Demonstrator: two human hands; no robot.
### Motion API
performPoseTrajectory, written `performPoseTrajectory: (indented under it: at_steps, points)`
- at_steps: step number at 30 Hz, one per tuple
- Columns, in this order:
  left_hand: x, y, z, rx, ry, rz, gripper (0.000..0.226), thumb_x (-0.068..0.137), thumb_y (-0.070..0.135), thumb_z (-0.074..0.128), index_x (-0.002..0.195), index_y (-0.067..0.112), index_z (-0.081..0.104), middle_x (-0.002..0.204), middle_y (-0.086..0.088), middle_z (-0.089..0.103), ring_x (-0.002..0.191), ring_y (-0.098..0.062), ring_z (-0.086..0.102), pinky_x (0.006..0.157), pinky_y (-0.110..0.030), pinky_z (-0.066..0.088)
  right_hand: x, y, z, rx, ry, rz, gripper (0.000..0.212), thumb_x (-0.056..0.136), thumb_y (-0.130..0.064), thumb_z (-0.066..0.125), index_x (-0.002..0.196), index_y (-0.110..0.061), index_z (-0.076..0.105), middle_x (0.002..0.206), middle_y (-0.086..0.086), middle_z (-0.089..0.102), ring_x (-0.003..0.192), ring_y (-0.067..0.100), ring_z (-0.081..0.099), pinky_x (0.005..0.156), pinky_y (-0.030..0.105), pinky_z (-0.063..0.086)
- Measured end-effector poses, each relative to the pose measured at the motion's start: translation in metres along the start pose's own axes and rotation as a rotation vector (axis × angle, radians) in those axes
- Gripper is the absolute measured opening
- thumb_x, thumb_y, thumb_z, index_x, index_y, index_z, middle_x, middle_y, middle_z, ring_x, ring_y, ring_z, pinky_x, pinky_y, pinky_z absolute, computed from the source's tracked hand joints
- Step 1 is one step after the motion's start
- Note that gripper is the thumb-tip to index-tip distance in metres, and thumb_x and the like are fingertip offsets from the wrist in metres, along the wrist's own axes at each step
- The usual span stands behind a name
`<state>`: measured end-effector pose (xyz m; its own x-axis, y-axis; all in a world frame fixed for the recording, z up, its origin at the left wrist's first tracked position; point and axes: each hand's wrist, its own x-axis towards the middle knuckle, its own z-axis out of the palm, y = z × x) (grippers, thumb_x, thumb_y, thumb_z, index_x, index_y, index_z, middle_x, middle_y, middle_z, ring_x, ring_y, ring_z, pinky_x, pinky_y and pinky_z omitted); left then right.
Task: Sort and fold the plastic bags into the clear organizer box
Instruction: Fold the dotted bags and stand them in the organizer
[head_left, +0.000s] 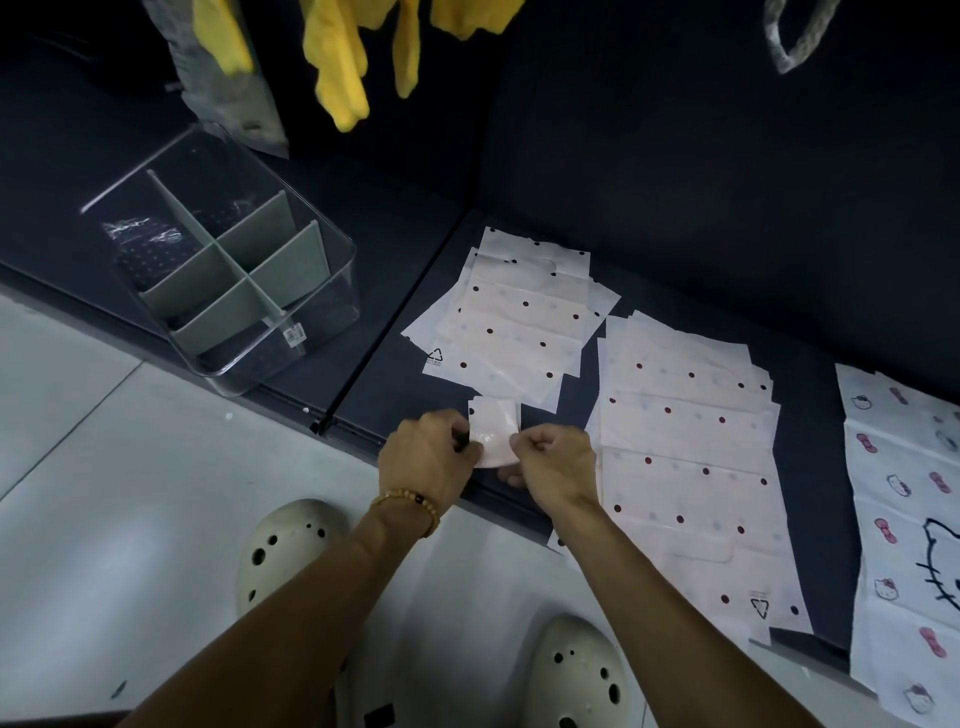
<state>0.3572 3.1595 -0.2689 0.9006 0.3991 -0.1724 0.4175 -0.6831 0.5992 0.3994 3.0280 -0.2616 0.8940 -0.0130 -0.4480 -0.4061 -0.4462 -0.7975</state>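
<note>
A small folded pink plastic bag (494, 431) sits at the front edge of the dark platform (395, 374). My left hand (428, 457) pinches its left side and my right hand (558, 462) pinches its right side. Behind them lies a flat pile of white bags with dark dots (519, 322). To the right lies a longer pile of pink dotted bags (691, 457). At the far right are white bags with a cat print (904, 519). The clear organizer box (228, 265) stands at the left with grey dividers; dark folded bags (150, 249) fill its far compartments.
Yellow cloth (337, 62) and a grey packet (228, 88) hang above the box. A grey rope loop (795, 36) hangs at the top right. My two cream clogs (291, 545) stand on the pale tiled floor (104, 493) below the platform edge.
</note>
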Motion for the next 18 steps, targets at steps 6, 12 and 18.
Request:
performPoseTrajectory:
  at_steps: [6, 12, 18]
  points:
    - [0.007, -0.009, 0.005, 0.145, 0.055, 0.372, 0.045, 0.079, 0.029, 0.071, 0.12, 0.022, 0.054, 0.119, -0.001, 0.054, 0.109, -0.022, 0.05, 0.085, -0.037, 0.046, 0.01, 0.0, -0.006, -0.158, -0.087, -0.054, 0.016, 0.095, -0.013, 0.055, 0.081, -0.016, 0.062, 0.065, 0.005, 0.068, 0.048, 0.011, 0.066, 0.046, 0.018, 0.05]
    - [0.015, -0.015, 0.006, 0.396, -0.11, 0.631, 0.04, 0.095, 0.023, 0.051, 0.134, 0.024, 0.049, 0.141, -0.001, 0.043, 0.125, -0.024, 0.038, 0.099, -0.037, 0.036, 0.026, -0.008, -0.016, -0.43, -0.187, -0.208, 0.017, 0.092, -0.016, 0.059, 0.078, -0.022, 0.066, 0.076, -0.002, 0.067, 0.057, 0.006, 0.062, 0.056, 0.019, 0.049]
    - [0.012, -0.004, 0.006, 0.29, -0.072, 0.587, 0.029, 0.096, 0.021, 0.051, 0.122, 0.012, 0.061, 0.123, -0.009, 0.051, 0.11, -0.026, 0.044, 0.092, -0.038, 0.048, 0.003, 0.01, -0.027, -0.681, 0.119, -0.711, 0.025, 0.092, -0.016, 0.058, 0.113, -0.005, 0.065, 0.114, 0.007, 0.06, 0.096, 0.022, 0.061, 0.087, 0.035, 0.053]
